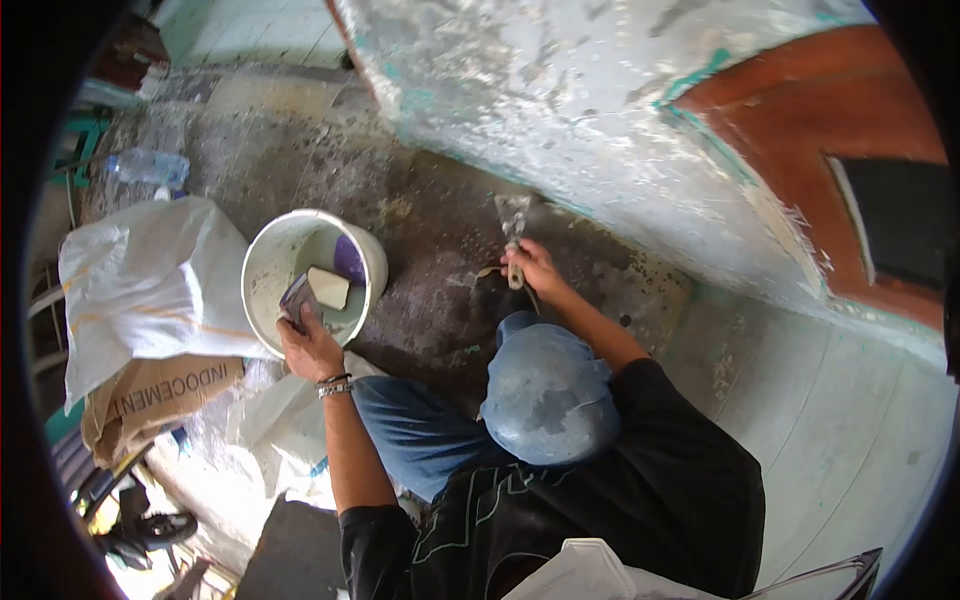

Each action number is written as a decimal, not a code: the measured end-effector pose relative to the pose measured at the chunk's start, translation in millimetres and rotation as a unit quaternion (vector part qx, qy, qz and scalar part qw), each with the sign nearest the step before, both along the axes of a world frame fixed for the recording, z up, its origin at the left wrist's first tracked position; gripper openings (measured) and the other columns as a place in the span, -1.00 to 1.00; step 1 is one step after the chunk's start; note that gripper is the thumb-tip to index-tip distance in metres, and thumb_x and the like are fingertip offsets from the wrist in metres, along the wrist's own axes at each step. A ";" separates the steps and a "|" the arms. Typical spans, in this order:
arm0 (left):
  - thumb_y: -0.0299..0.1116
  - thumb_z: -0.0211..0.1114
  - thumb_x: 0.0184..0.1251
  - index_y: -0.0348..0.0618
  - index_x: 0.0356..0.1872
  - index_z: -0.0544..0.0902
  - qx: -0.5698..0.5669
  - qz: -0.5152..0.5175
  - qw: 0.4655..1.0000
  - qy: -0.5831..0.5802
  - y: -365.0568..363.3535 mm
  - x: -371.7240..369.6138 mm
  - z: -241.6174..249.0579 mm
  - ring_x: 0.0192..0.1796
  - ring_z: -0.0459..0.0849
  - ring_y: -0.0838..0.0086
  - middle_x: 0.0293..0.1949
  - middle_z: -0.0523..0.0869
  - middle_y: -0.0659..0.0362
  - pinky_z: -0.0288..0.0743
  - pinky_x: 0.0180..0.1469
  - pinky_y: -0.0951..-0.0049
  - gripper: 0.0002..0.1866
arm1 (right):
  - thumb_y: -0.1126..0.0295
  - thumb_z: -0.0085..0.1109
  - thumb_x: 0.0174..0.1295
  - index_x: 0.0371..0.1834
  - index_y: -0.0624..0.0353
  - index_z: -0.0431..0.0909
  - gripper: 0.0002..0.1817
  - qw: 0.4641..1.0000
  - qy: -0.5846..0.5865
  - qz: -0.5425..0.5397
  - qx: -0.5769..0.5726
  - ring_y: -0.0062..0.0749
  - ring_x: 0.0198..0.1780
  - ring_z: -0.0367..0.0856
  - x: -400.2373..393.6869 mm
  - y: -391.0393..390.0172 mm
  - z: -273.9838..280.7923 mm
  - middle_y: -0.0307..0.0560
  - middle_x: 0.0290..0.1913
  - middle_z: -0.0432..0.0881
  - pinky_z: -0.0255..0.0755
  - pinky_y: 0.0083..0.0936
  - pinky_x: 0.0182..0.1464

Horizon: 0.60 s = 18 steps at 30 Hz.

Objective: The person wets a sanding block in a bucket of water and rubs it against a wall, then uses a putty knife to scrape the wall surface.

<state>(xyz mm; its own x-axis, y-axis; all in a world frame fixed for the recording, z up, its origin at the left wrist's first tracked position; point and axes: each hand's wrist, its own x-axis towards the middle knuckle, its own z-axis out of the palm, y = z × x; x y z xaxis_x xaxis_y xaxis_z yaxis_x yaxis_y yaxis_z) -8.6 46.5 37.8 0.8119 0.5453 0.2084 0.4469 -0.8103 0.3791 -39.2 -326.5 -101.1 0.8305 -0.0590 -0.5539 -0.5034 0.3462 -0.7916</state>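
Observation:
My left hand [311, 348] is at the near rim of a white plastic bucket [378, 270], its fingers closed round a flat, dark grey-brown piece [297, 294] whose kind I cannot make out. Inside the bucket are a cream-coloured block [328, 288] and something purple [349, 260]. Over the stained floor, my right hand [534, 268] grips the handle of a paint scraper [514, 222]. Its wide, whitish blade points away from me, near the foot of the wall. My raised knee in worn jeans [550, 395] is just below that hand.
A peeling, patchy wall [560, 110] runs along the right, with a brown wooden frame [800, 120] in it. Left of the bucket are a white woven sack [150, 270], a brown paper bag marked INDOCEMENT [165, 395] and a clear plastic bottle [150, 167].

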 end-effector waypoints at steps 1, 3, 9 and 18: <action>0.05 0.19 0.28 -0.21 -0.24 0.49 -0.016 -0.001 1.000 0.010 0.8 -0.1 0.6 -0.23 0.61 -0.11 -0.33 0.67 -0.09 0.39 -0.24 -0.01 -0.55 | 0.28 0.13 0.33 -0.04 0.22 0.47 -0.74 0.999 0.008 0.038 -0.013 -0.45 -0.32 0.63 -8.5 -4.4 22.6 -0.10 -0.26 0.62 0.53 -0.50 -0.28; 0.06 0.17 0.30 -0.20 -0.24 0.49 -0.014 -0.007 1.000 0.010 -1.4 -0.2 4.3 -0.22 0.61 -0.11 -0.31 0.67 -0.10 0.39 -0.24 -0.02 -0.55 | 0.28 0.12 0.34 -0.06 0.21 0.47 -0.74 0.997 0.007 0.065 -0.037 -0.49 -0.34 0.61 -24.2 -13.6 69.9 -0.14 -0.28 0.61 0.50 -0.55 -0.31; 0.05 0.15 0.30 -0.21 -0.21 0.50 -0.015 -0.019 1.000 -0.007 1.3 2.7 0.3 -0.22 0.62 -0.10 -0.29 0.68 -0.10 0.38 -0.23 -0.05 -0.55 | 0.25 0.09 0.36 0.00 0.17 0.49 -0.73 0.959 -0.077 0.173 -0.210 -0.68 -0.37 0.50 -70.6 -62.4 236.3 -0.27 -0.28 0.58 0.38 -0.68 -0.34; 0.03 0.16 0.31 -0.19 -0.22 0.51 -0.026 -0.027 0.999 -0.016 -3.5 2.7 8.6 -0.20 0.63 -0.05 -0.26 0.69 -0.09 0.40 -0.22 0.00 -0.58 | 0.28 0.10 0.34 0.15 0.09 0.45 -0.65 0.803 -0.139 0.145 -0.561 -0.49 -0.28 0.53 -21.1 -127.8 402.5 -0.18 -0.25 0.61 0.44 -0.49 -0.14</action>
